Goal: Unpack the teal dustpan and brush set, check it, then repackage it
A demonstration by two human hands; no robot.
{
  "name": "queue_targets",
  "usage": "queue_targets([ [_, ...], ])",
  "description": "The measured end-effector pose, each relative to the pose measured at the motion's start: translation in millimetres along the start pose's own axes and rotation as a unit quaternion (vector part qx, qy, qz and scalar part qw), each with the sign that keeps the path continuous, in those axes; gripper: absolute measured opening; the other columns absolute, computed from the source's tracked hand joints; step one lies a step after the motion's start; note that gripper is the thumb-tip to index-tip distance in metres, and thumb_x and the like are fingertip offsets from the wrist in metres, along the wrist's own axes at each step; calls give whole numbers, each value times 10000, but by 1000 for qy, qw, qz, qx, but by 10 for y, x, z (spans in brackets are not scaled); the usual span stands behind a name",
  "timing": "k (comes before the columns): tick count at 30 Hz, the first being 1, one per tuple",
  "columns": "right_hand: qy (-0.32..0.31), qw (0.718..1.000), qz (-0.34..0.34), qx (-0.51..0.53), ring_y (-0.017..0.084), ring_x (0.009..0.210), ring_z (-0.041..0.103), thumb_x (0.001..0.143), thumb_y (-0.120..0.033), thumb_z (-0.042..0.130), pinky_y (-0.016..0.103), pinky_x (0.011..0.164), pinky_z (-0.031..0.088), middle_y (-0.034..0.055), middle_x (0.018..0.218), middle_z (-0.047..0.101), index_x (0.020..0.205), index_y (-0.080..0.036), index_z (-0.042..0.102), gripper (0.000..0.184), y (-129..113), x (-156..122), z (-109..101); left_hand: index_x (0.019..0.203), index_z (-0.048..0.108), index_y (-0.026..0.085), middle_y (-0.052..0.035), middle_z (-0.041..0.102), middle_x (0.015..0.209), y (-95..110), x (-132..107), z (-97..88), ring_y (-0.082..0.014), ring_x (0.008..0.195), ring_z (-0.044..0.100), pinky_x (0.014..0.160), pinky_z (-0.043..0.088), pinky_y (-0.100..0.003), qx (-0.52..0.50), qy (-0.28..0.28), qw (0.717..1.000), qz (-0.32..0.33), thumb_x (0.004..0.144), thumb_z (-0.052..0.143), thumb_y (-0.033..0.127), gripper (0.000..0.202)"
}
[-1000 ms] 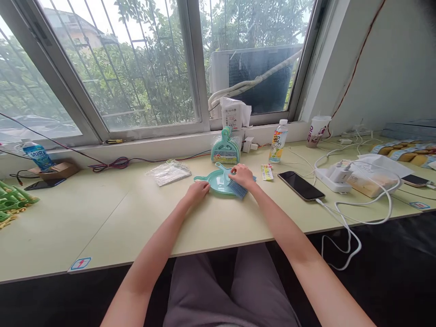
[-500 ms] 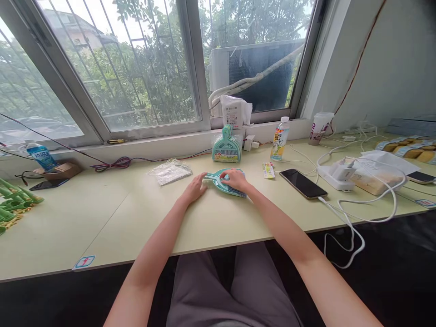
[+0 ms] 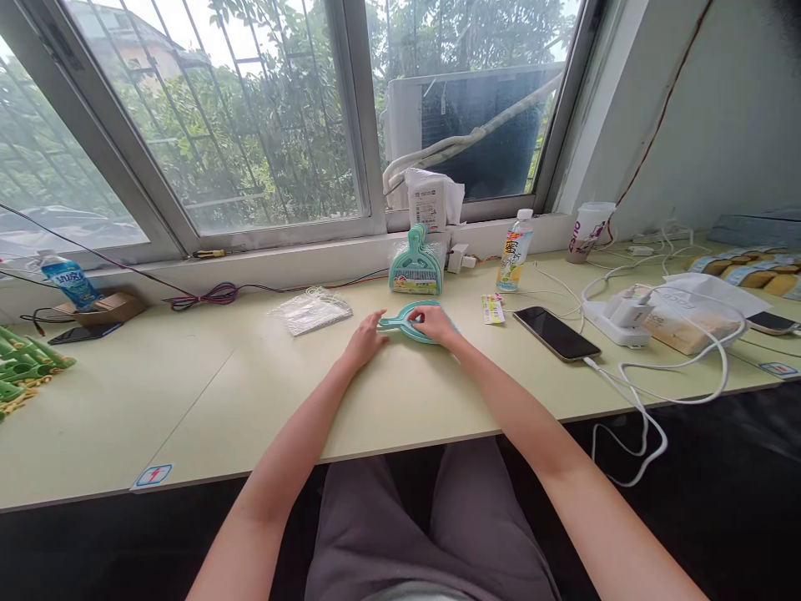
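A teal plastic dustpan lies flat on the pale table, with a matching hand brush nested over it. Its handle points left. My right hand lies over the pan and brush, fingers curled on them. My left hand is just left of the pan, with its fingertips at the handle's end. The bristles are hidden under my right hand and the pan's rim.
Behind the hands stands a plastic-wrapped dustpan set. A clear plastic bag lies to the left, and a black smartphone to the right. Further right are a drink bottle, a white charger and tangled cables. Green clips sit far left.
The brush, earlier sticking out to the right of the pan, now lies nested on it. The pan has turned, with its handle pointing left, and my left hand has moved to the handle's end.
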State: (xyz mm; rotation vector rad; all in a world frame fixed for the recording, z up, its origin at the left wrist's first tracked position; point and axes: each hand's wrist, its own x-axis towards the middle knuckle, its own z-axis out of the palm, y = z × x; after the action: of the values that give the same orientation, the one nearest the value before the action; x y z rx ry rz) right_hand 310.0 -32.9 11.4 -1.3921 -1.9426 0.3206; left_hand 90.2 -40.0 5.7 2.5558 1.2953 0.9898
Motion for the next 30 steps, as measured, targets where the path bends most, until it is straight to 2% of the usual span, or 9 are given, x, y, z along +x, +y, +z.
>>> queue_targets([
  [2,-15,999,-20,30,126,771,624,740,-110,622,204,739,460,-7,843,706,851,-202,728,179,-6,4,20,1332,416,243,-94,563,1185,-46,-7,13,-204,959,591,851,493,-356,-33,-31,999,-3,799,562,146,561],
  [4,-22,998,-34,47,122,779,626,739,-89,617,200,749,464,-6,845,706,852,-203,732,197,-1,7,25,1334,418,254,-79,588,1129,-42,-23,-1,-187,898,603,830,497,-337,-21,-47,998,21,820,553,166,538],
  [7,-21,998,-35,46,125,750,625,729,-81,633,204,737,471,-5,801,703,822,-203,744,189,38,16,12,1310,458,272,-85,587,1164,55,-45,-49,-220,1003,580,822,497,-332,65,-60,993,73,836,572,207,492],
  [10,-32,997,-43,53,130,714,625,720,-90,651,207,700,479,-7,764,703,803,-205,753,174,88,32,-8,1228,537,268,-80,558,1250,170,-47,-80,-226,1144,511,842,497,-319,146,-65,977,142,855,521,144,394],
  [14,-38,997,-45,51,141,700,630,702,-79,667,218,685,486,-6,760,714,804,-208,760,189,76,37,-35,1154,586,218,-68,612,1144,223,-33,-74,-202,1110,520,857,497,-310,197,-67,959,194,828,462,31,396],
  [16,-41,997,-45,44,148,719,634,702,-77,670,227,706,487,-7,762,719,798,-211,763,189,33,25,-53,1115,605,195,-73,628,1090,212,-22,-62,-204,1085,532,836,500,-306,208,-61,958,189,804,457,0,395],
  [21,-60,997,-47,30,158,755,641,695,-87,684,236,742,476,-13,762,724,775,-216,763,171,-70,-6,-105,1052,637,198,-60,657,975,157,15,-47,-197,960,589,727,487,-273,215,-76,966,123,772,422,-47,430],
  [27,-71,996,-42,25,151,740,635,698,-103,682,224,704,463,-11,750,718,773,-206,756,147,-101,-3,-116,1029,649,205,-54,680,951,137,43,-68,-200,885,624,724,459,-279,164,-79,977,108,758,391,-45,451],
  [30,-76,996,-34,17,143,724,623,677,-61,671,218,693,454,-11,731,712,706,-192,734,148,-84,7,-81,1001,660,204,-51,687,916,149,49,-59,-195,825,632,696,450,-271,153,-91,979,95,734,384,-50,461],
])
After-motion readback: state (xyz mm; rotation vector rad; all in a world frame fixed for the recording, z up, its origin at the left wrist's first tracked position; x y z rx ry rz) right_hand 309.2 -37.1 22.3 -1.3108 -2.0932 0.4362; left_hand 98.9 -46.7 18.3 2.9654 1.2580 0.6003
